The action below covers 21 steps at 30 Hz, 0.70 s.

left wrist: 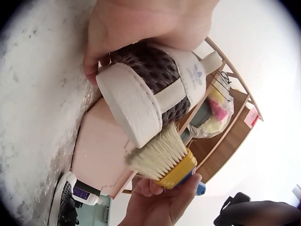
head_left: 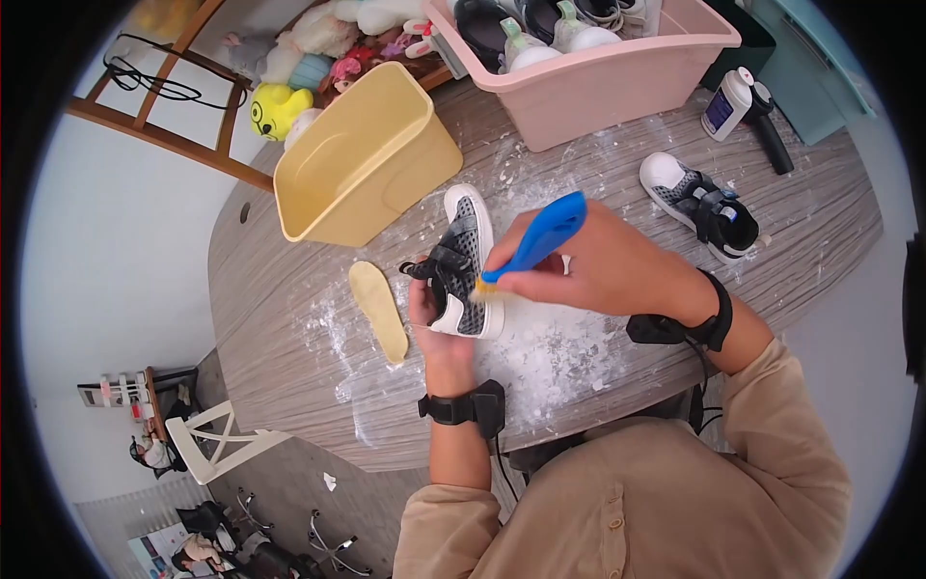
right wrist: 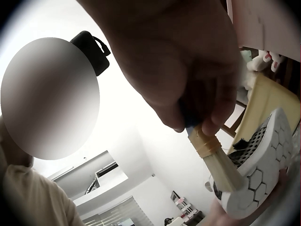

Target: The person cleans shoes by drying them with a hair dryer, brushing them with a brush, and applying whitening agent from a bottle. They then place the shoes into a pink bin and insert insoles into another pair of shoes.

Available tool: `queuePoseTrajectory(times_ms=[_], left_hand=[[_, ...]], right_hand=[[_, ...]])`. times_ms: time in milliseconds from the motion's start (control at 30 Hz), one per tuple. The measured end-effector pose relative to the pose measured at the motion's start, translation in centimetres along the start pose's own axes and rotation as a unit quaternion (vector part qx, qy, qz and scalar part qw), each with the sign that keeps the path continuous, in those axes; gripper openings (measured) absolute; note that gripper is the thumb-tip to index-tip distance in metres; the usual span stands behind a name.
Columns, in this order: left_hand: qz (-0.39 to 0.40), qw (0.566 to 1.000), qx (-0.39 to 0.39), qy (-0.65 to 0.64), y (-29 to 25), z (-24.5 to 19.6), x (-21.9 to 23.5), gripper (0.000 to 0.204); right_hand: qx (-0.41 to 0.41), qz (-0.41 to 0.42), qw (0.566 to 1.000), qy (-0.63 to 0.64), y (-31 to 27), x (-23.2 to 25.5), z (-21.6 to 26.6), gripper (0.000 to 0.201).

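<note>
My left hand grips a black-and-white mesh sneaker by its heel end, thumb up at the ankle opening. Pale sole edge and a small logo on the heel of this sneaker show in the left wrist view. In my right hand is a paintbrush-like brush with a blue handle. Its yellow ferrule and pale bristles lie against the side of the sneaker near the sole. In the right wrist view the bristles overlap the white, hexagon-patterned sidewall, and my right fingers pinch the brush just above the ferrule.
White powdery marks cover the wooden table. A yellow insole lies left of the sneaker; a second sneaker sits at right. Behind stand a yellow bin, a pink tub of shoes and a white bottle.
</note>
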State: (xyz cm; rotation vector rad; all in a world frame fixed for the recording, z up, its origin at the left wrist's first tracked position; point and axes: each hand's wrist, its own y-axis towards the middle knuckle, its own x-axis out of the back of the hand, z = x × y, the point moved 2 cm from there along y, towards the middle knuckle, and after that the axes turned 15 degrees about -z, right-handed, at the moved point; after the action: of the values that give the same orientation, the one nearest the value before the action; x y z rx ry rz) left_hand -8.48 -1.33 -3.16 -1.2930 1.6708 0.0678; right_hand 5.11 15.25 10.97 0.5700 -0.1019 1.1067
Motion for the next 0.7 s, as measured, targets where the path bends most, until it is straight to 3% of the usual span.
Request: queuePoseTrajectory(times_ms=[100,200,233,267,367,400,533,633,700], left_hand=[[0.020,1.000,0.000,-0.021,0.0,-0.2,0.1,0.037],[-0.036,0.999,0.005,0.003,-1.1,-0.4,-0.6,0.026],[-0.016,1.000,0.007,0.002,-1.1,-0.4,-0.5,0.026],[0.005,1.000,0.009,0.000,-0.8,-0.4,-0.3,0.026],[0.032,0.999,-0.025,0.000,-0.6,-0.3,-0.2,0.026],[0.036,0.999,-0.018,0.000,-0.6,-0.2,-0.2,0.026],[0.010,1.000,-0.010,0.012,-1.1,-0.2,-0.8,0.026],[-0.004,1.000,0.002,0.019,-1.2,-0.5,-0.8,0.024],[0.019,1.000,-0.013,0.014,-1.0,-0.4,-0.9,0.023]], right_hand=[[-0.050,0.059,0.997,0.031,-0.1,-0.4,0.4,0.026],[0.055,0.107,0.993,0.009,-1.0,-1.8,-0.6,0.020],[0.100,0.116,0.988,-0.010,-1.2,-2.0,-0.7,0.020],[-0.004,0.139,0.990,-0.018,-1.0,-1.2,0.2,0.019],[-0.042,0.072,0.996,0.015,-0.1,0.6,1.2,0.020],[-0.010,0.033,0.999,0.008,0.0,0.7,0.9,0.020],[-0.008,0.138,0.990,-0.021,-0.5,-0.6,-0.1,0.019],[0.088,0.143,0.985,-0.022,-1.3,-1.7,-0.9,0.018],[-0.001,0.131,0.991,0.002,-0.5,-0.5,-0.3,0.019]])
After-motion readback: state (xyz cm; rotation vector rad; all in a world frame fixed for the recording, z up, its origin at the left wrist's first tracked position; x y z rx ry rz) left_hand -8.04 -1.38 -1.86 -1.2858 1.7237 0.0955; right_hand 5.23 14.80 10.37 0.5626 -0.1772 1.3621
